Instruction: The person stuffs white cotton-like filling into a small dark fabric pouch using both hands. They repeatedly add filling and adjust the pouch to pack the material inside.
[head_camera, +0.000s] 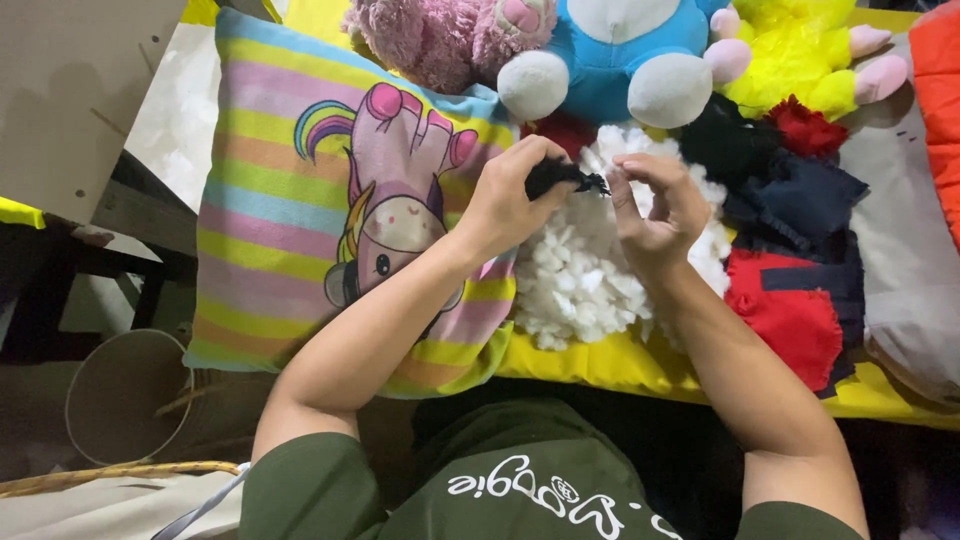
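A small black piece of fabric (560, 177) is being held between both hands, just above a heap of white stuffing (580, 270). The left hand (510, 200) is closing its grip around the bulk of the dark scrap, while the right hand (655, 210) is pinching at its frayed end with fingertips drawn together. To handle such a small soft piece well, it seems best to be keeping the left-hand hold steady and working with the right fingertips only, close over the stuffing so nothing drops away.

Beside the stuffing, red, navy and black fabric pieces (800, 260) are lying in a loose pile. To the left, a striped pillow (270, 210) with a cartoon unicorn is resting against the person's left forearm. Along the far edge, a pink plush toy (430, 35), a blue and white plush toy (620, 50) and a yellow plush toy (800, 50) are sitting in a row. Everything is lying on a yellow sheet (600, 365). A round bucket (125, 395) is standing lower left, in dim surroundings.
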